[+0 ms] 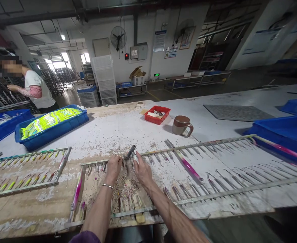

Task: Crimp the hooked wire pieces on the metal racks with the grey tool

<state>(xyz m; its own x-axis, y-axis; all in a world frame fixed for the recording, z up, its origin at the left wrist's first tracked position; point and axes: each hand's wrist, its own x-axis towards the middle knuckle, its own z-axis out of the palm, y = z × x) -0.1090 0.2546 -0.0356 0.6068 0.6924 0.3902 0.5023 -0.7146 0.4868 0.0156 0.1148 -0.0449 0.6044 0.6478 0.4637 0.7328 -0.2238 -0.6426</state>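
1. Resting close together at the centre of the frame, the left hand (113,167) and right hand (143,170) lie either side of a small grey tool (132,150).
2. Tool: its tube-shaped head lies just above and between the hands, near the rack's upper bar; contact with that bar cannot be confirmed. The head's long axis slants from lower left to upper right. A pale handle runs down and right from it.
3. Nearer hand: the right. Its thumb and fingers appear closed about the handle. The tool lies to the upper left of this hand.
4. Left hand: fingers curled in at the upper bar, the tool to its upper right. What they pinch, if anything, cannot be told.
5. Rack (229,192): a long metal one, lying flat, running from the lower left of centre to the right edge and rising slightly rightward; rows of small hooked pieces line its bars.
6. Surroundings: loose crumbs (127,187) between the forearms; a mug (181,125) and red tray (153,118) beyond the hands, right of centre.
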